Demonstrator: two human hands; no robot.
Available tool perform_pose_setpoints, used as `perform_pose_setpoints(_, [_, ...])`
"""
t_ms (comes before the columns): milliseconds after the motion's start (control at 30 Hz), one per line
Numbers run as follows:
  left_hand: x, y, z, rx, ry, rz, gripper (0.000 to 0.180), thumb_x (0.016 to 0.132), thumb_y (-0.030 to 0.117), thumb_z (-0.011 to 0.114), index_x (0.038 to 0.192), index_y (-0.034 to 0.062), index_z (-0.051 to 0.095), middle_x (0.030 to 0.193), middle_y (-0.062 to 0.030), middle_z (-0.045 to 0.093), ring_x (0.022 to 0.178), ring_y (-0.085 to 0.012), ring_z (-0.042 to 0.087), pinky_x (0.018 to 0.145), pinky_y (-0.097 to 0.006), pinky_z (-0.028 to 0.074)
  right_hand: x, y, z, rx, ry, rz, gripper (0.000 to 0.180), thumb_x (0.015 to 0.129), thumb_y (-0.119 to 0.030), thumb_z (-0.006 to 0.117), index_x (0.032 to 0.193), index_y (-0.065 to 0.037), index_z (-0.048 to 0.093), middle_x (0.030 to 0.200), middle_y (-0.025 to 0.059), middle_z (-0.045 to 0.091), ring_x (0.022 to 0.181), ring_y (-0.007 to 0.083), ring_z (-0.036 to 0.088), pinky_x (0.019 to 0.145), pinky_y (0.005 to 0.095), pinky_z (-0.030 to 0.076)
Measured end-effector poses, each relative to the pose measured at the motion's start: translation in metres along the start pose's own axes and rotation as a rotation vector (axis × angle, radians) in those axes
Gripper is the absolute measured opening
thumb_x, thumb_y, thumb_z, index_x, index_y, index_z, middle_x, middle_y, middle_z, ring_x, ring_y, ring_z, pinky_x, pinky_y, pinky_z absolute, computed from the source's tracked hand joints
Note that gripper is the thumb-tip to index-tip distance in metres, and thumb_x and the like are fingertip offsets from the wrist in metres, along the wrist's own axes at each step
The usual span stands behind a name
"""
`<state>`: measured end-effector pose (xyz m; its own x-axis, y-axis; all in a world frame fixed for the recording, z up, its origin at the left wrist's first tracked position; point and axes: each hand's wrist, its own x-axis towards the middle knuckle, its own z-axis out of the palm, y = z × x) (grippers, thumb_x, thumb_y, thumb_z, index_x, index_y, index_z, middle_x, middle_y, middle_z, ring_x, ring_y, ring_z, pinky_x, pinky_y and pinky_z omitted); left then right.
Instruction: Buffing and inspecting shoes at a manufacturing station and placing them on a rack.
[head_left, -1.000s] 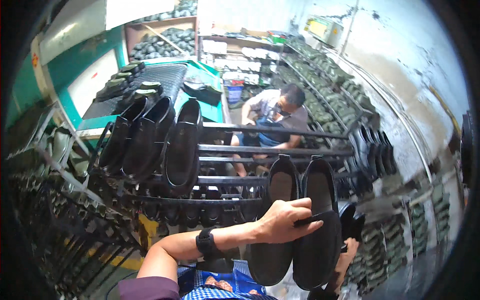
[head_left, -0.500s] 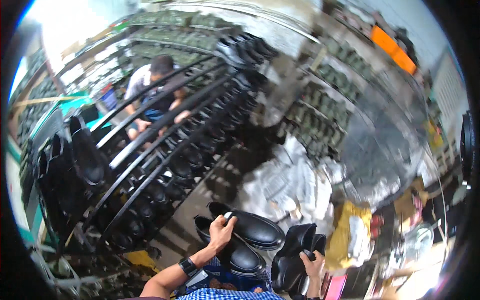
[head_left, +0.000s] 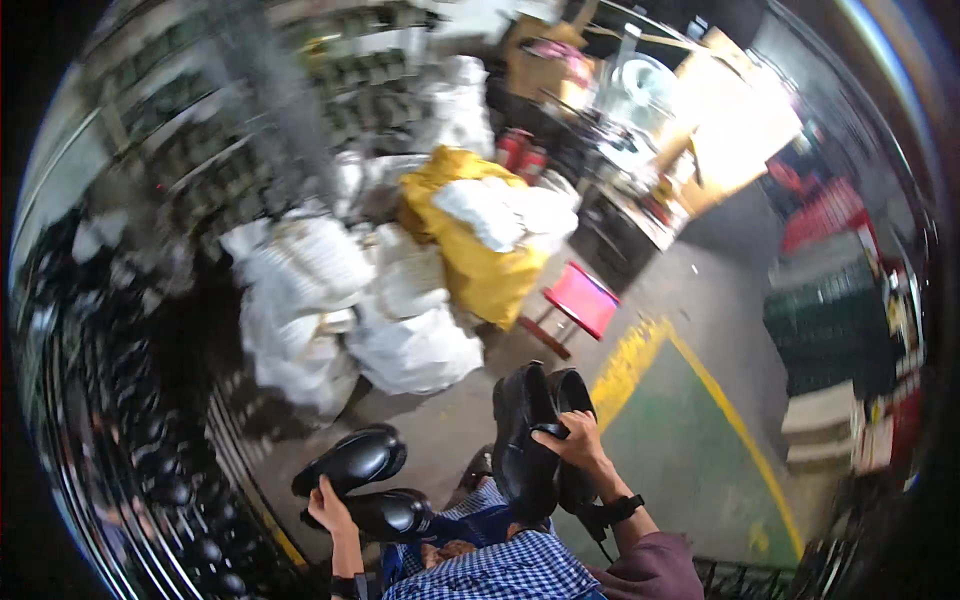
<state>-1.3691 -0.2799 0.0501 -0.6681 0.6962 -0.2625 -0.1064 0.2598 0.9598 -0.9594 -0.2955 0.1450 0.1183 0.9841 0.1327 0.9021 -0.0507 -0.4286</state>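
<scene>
My left hand (head_left: 328,508) grips a pair of shiny black leather shoes, one of them (head_left: 365,457) above the other (head_left: 395,514), toes pointing right. Its fingers are closed around the heel ends. My right hand (head_left: 577,440) is wrapped around a second pair of black shoes, with the near shoe (head_left: 522,430) held upright and its mate (head_left: 571,392) just to the right. Both pairs hang in front of my blue checked apron (head_left: 520,572), above the floor. My right fingertips are partly hidden behind the shoes.
White sacks (head_left: 300,310) and a yellow sack (head_left: 490,270) stand ahead. A red stool (head_left: 583,300) sits right of them, near yellow floor lines (head_left: 735,430). The shoe rack (head_left: 150,450) runs along the left. Dark green stacked goods (head_left: 825,320) stand at the right.
My view has swung to the right, so the rack and sacks now lie further left and the stool and floor lines show fully. Both pairs of shoes have stayed in my hands.
</scene>
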Motion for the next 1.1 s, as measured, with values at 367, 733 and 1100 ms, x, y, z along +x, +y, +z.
perform_pose_setpoints(367, [-0.102,-0.022,0.204,0.284,-0.319,-0.098,0.043,0.079,0.029,0.058,0.097,-0.0108,0.057,0.096,-0.0185,0.060,0.083,-0.0245,0.058,0.073,-0.033,0.048,-0.079,0.181,-0.086,-0.082,0.223,0.219,0.044,0.069,-0.048,0.063,0.058,-0.008,0.046,0.058,0.0081,0.050,0.062,0.0263,0.051,0.062,0.0362,0.037])
perform_pose_setpoints(733, [-0.182,0.001,0.432,0.489,-0.698,0.095,0.044,0.080,0.030,0.058,0.098,-0.0097,0.057,0.097,-0.0173,0.060,0.084,-0.0234,0.058,0.074,-0.032,0.047,-0.066,0.262,-0.117,-0.059,0.412,0.402,0.044,0.070,-0.047,0.061,0.059,-0.009,0.043,0.060,0.0077,0.047,0.064,0.0235,0.048,0.063,0.0347,0.034])
perform_pose_setpoints(1100, [-0.149,-0.019,0.561,0.482,-0.459,0.028,0.044,0.080,0.031,0.058,0.099,-0.0086,0.057,0.097,-0.0160,0.060,0.084,-0.0224,0.057,0.075,-0.031,0.047,0.081,0.412,-0.111,-0.031,0.166,0.454,0.046,0.071,-0.051,0.059,0.061,-0.006,0.052,0.061,0.0107,0.052,0.065,0.0268,0.051,0.063,0.0361,0.035])
